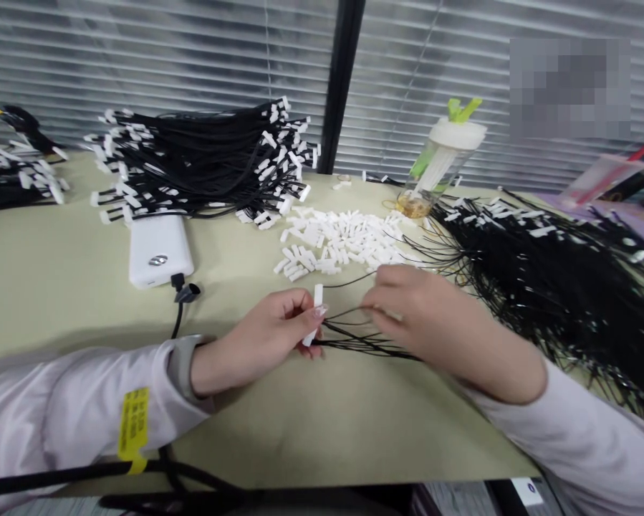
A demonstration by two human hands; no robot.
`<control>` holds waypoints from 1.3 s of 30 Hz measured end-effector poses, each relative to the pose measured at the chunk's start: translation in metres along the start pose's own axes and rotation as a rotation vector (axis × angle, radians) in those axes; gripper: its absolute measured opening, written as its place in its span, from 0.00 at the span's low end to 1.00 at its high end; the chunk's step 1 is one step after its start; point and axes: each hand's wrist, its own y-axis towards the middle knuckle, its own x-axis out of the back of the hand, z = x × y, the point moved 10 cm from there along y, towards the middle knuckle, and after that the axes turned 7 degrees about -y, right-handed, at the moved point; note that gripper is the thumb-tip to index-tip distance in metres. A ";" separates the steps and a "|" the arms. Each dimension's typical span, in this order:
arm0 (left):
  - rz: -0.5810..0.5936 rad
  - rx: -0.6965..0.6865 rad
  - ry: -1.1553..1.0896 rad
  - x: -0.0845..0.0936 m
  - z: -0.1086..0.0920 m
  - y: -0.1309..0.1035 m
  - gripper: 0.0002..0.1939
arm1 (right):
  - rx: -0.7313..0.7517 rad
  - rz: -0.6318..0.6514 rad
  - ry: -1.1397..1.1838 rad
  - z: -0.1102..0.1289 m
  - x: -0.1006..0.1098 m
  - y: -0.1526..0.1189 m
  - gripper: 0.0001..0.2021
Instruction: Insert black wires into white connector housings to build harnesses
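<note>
Nearest first: one black cable [58,474] crosses by the table's [279,423] near edge at the left, one yellow tag [133,423] on it. Now the action, above the middle of the near edge! The left hand [262,330] has one connector [318,294] clamped between thumb and fingers, and the right hand [426,308], fingers pinched together, grips a thin wire [345,312] just beside it. More wires [378,347] stretch between the two hands, overlapping too much to count; which ones are seated, I can't tell. So this piece looks part-done, by my reading.

Farther in, one power bank [160,247] lies toward the left edge. Past the middle, plenty left to use: a pile [354,236] of loose white connectors, dozens at least, beyond an exact count. Along the right edge spreads one big bunch [558,287] of black wires, white connectors at its far end, many near ends apparently bare: work waiting, I'd judge.

And at the far edge, what looks like the finished lot! Two stacks: one large stack [203,161], white at both ends, and a second stack [10,193] at the far left corner. One bottle [445,168] stands right of centre, one toy bird [23,123] far left.
</note>
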 end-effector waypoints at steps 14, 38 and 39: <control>0.001 0.018 -0.111 0.003 0.005 0.000 0.12 | -0.711 -0.850 0.913 -0.140 0.062 -0.063 0.15; 0.063 -0.067 0.121 -0.006 -0.001 -0.002 0.12 | -0.416 -0.155 0.617 -0.024 -0.014 -0.008 0.07; 0.067 -0.068 0.120 -0.007 -0.001 -0.002 0.12 | -0.424 -0.150 0.619 -0.024 -0.014 -0.008 0.07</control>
